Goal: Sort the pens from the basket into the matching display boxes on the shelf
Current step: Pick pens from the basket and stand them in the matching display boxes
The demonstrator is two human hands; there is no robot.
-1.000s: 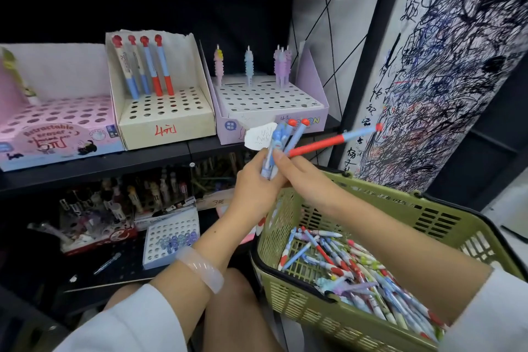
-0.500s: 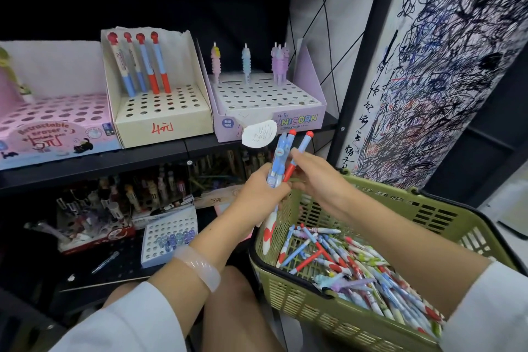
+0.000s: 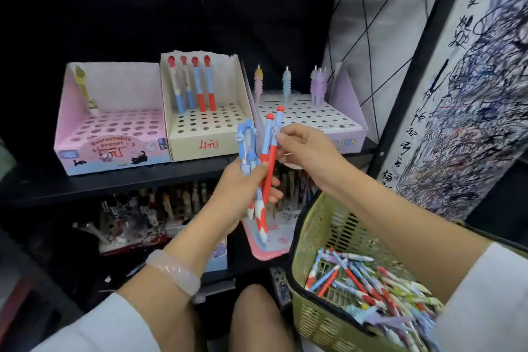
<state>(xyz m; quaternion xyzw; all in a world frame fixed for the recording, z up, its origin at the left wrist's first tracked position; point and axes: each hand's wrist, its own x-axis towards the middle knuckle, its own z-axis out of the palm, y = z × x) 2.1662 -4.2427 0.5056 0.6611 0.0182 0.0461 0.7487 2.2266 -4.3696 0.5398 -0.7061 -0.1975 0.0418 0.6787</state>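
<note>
- Head view: my left hand [image 3: 243,188] grips a bundle of red-and-blue plastic pens [image 3: 258,177], fingers curled round the barrels, bundle near upright, red caps on top.
- My right hand [image 3: 307,151] pinches the upper barrel of one red-capped pen in that bundle, thumb and fingertips closed on it.
- The bundle is held in front of the black shelf [image 3: 120,180], below the cream cardboard display box [image 3: 203,137] with four matching pens standing in its back row.
- Pink display box [image 3: 114,148] stands to its left, lilac display box [image 3: 334,126] to its right.
- Green plastic basket [image 3: 320,320], lower right, holds many loose pens.
</note>
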